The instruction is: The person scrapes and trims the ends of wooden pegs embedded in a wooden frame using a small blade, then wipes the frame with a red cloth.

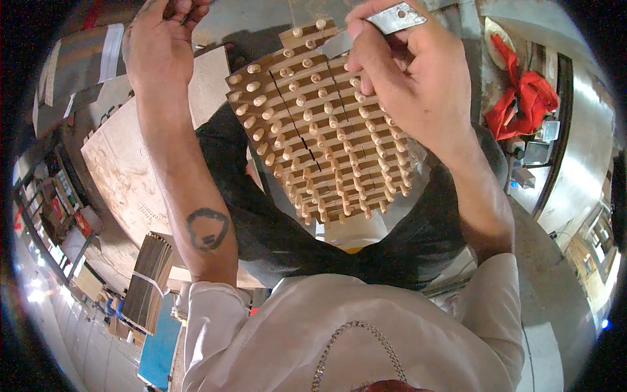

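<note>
My right hand (418, 78) grips a flat metal strip (397, 19) with a round hole at one end. Its other end reaches left over the top part of a slatted wooden panel (294, 117). Rows of light wooden dowel pegs (332, 122) stand up from this panel, and dark gaps run between some of its slats. Beyond the panel's upper left corner is my left hand (163, 42), its fingers curled and partly cut off by the top edge. What they hold, if anything, I cannot make out.
The panel lies between my legs (261, 222), above a white bucket-like container (359, 232). A large pale wooden board (124, 163) lies at left, near a strapped bundle of wood strips (147, 281). Red cloth (522, 98) lies at right, beside small boxes (537, 153).
</note>
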Tool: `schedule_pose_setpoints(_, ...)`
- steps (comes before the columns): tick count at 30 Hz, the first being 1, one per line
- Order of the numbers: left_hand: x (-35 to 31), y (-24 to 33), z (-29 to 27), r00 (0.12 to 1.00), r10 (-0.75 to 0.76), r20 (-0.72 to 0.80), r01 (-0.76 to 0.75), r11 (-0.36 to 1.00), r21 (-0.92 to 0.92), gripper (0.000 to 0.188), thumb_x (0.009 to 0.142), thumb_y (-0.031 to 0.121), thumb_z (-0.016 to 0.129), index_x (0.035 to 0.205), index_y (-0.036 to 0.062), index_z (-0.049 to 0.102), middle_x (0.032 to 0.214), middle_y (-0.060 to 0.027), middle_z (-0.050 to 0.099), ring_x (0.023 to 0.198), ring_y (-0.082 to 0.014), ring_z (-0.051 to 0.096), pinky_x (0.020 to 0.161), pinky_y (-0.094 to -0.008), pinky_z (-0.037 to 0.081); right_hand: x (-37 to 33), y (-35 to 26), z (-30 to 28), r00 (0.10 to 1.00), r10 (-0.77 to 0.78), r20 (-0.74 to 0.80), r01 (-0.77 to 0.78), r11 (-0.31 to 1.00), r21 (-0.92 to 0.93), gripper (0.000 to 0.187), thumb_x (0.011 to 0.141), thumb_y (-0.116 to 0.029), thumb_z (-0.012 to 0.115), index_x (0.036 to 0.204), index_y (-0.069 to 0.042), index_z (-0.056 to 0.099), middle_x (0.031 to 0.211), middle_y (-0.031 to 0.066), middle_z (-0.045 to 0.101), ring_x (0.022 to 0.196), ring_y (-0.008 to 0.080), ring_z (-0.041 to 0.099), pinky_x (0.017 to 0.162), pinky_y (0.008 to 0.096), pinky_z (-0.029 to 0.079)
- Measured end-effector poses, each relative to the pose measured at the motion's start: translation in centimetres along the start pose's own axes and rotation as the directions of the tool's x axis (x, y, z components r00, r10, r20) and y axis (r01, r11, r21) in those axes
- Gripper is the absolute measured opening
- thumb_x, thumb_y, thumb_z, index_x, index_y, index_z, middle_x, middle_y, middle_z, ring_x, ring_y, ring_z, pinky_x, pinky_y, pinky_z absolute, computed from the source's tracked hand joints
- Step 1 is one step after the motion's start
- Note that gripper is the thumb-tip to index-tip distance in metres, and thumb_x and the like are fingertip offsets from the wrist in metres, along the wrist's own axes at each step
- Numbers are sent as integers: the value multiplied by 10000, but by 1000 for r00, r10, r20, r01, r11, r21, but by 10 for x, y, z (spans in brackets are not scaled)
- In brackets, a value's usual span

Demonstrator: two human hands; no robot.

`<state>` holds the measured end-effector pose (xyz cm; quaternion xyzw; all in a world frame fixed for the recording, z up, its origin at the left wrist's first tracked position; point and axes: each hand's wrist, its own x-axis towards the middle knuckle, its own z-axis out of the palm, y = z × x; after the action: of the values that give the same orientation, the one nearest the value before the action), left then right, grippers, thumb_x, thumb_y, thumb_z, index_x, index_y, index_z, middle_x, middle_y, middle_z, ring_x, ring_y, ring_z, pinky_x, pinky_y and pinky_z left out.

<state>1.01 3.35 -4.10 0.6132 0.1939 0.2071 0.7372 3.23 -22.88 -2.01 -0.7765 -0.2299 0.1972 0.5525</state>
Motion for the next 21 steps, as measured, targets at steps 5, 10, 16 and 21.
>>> schedule_pose_setpoints(5,-4,-1,1,1000,13,-3,-13,1000,4,340,1039,340,619,790,110,588,637,37,480,664,-131,524,709,-311,458,2,8,4,992,-61,-111,68,996,59,150,1010,-152,625,1056,-9,611,694,22,613,532,38,485,517,251,405)
schedule_pose_setpoints(10,-1,-4,-5,999,-3,-42,4,1000,14,329,1032,342,630,800,109,609,645,39,513,685,-131,569,714,-304,475,-1,-2,1,990,-17,-137,25,998,55,110,1004,-125,633,1029,-18,616,684,5,596,545,17,468,515,239,381)
schedule_pose_setpoints(16,11,-3,-14,950,-312,18,281,828,-485,324,1032,341,631,802,114,609,641,41,516,693,-127,582,713,-297,483,-2,-6,0,997,18,-71,-14,998,53,94,1008,-120,633,1031,-33,606,652,-10,564,513,10,434,478,243,346)
schedule_pose_setpoints(21,2,3,-5,989,-68,132,72,997,-29,332,1036,333,626,781,123,590,640,36,509,664,-126,551,701,-296,475,-1,1,4,996,-74,-43,72,997,-39,102,1024,-145,617,1035,-45,600,620,-1,532,460,27,387,444,255,320)
